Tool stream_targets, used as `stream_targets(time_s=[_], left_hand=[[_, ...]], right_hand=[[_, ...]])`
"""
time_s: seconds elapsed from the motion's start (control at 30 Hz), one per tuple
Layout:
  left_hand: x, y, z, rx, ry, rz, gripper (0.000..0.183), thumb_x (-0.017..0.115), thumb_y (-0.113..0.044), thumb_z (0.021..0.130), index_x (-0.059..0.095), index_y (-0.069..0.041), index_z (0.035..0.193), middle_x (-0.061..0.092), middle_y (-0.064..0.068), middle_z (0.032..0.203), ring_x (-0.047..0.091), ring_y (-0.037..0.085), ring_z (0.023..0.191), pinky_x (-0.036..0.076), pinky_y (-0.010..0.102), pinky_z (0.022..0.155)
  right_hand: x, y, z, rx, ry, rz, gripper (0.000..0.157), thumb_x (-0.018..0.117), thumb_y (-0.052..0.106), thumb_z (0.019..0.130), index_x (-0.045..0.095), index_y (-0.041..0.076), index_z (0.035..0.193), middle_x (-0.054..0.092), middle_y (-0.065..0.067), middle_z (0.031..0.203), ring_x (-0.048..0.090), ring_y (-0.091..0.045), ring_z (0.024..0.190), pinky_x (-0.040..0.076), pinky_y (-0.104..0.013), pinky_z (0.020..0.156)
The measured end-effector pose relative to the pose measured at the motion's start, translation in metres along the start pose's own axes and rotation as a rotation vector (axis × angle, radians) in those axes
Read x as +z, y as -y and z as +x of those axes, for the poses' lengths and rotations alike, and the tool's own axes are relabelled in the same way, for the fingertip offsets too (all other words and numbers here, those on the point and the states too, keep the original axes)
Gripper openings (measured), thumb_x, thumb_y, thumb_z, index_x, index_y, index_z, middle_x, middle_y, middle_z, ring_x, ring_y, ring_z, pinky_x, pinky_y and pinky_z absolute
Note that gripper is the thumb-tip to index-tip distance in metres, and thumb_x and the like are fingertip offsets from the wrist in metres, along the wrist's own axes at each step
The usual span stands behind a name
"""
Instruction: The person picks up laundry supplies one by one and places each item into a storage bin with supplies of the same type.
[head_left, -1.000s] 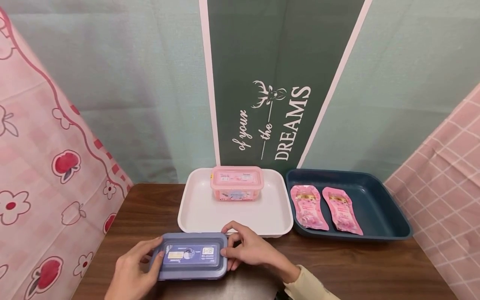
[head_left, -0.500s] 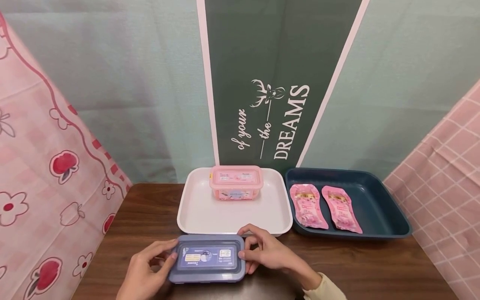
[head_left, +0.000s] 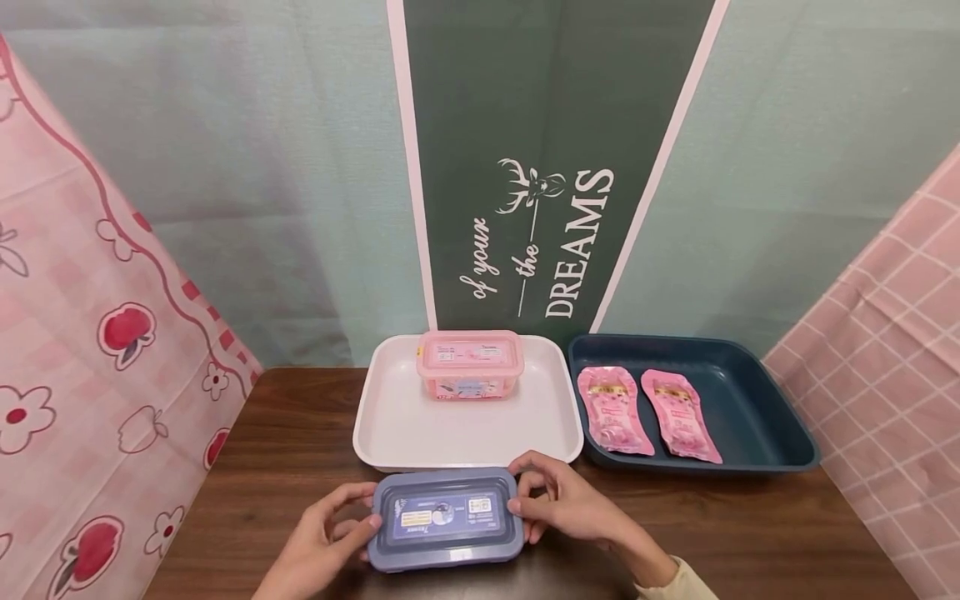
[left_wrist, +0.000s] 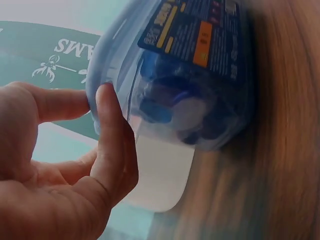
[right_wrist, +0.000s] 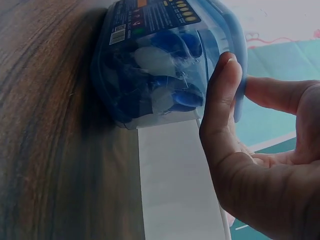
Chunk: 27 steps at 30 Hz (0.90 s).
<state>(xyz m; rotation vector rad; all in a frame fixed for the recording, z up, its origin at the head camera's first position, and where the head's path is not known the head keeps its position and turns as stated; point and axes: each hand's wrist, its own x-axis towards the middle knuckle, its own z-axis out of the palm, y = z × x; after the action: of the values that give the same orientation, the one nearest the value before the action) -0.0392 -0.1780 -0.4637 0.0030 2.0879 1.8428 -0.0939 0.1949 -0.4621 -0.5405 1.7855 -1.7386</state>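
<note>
A blue lidded plastic box point(head_left: 447, 518) with a printed label is at the table's front, just before the white tray. Through its clear side in the right wrist view, blue and white pod-like pieces point(right_wrist: 165, 75) show. My left hand point(head_left: 322, 537) pinches the lid's rim at the left end, thumb on top and fingers beneath. At the other end my right hand point(head_left: 566, 504) pinches the rim the same way. In the left wrist view, the box's base point(left_wrist: 225, 130) appears close to the wood.
The white tray point(head_left: 450, 433) holds a pink lidded box point(head_left: 470, 367) near its back. Beside it on the right, a dark blue tray point(head_left: 757, 417) contains two pink pouches point(head_left: 613, 410). Curtains point(head_left: 300, 208) hang behind the wooden table point(head_left: 285, 442) and at both sides.
Both hands have shifted the blue box to the right along the front of the white tray, keeping their hold at its two ends. The trays and pink things stay put.
</note>
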Motion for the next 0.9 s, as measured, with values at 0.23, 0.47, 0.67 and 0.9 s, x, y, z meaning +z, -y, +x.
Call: stream_targets(time_s=[0.23, 0.47, 0.67, 0.9], left_hand=[[0.005, 0.001, 0.003, -0.034, 0.059, -0.081, 0.054, 0.069, -0.011, 0.104, 0.046, 0.013, 0.147, 0.056, 0.020, 0.129, 0.070, 0.018, 0.090, 0.064, 0.035, 0.069], [0.011, 0.000, 0.004, 0.013, 0.071, -0.087, 0.048, 0.067, -0.007, 0.103, 0.049, 0.014, 0.142, 0.056, 0.012, 0.122, 0.070, 0.013, 0.084, 0.063, 0.031, 0.065], [0.013, -0.005, 0.007, 0.030, 0.060, -0.085, 0.047, 0.067, -0.007, 0.102, 0.050, 0.014, 0.140, 0.056, 0.008, 0.117, 0.070, 0.011, 0.081, 0.062, 0.030, 0.063], [0.016, -0.016, 0.010, 0.045, 0.023, -0.062, 0.046, 0.069, -0.008, 0.102, 0.053, 0.012, 0.140, 0.056, 0.008, 0.116, 0.071, 0.012, 0.082, 0.062, 0.034, 0.062]], right_hand=[[-0.002, 0.000, -0.010, 0.036, -0.028, 0.054, 0.041, 0.070, 0.008, 0.102, 0.047, -0.012, 0.129, 0.065, -0.005, 0.086, 0.072, -0.012, 0.066, 0.064, -0.031, 0.059], [-0.001, 0.001, -0.019, 0.025, -0.012, 0.090, 0.041, 0.069, 0.007, 0.103, 0.045, -0.013, 0.129, 0.064, -0.003, 0.088, 0.072, -0.012, 0.065, 0.063, -0.028, 0.061], [-0.003, 0.003, -0.023, 0.003, -0.008, 0.120, 0.041, 0.068, 0.004, 0.103, 0.044, -0.016, 0.129, 0.064, -0.002, 0.090, 0.072, -0.011, 0.064, 0.063, -0.027, 0.061], [-0.005, 0.008, -0.025, -0.042, -0.046, 0.097, 0.040, 0.067, 0.003, 0.102, 0.044, -0.018, 0.128, 0.064, -0.003, 0.088, 0.072, -0.011, 0.062, 0.063, -0.028, 0.060]])
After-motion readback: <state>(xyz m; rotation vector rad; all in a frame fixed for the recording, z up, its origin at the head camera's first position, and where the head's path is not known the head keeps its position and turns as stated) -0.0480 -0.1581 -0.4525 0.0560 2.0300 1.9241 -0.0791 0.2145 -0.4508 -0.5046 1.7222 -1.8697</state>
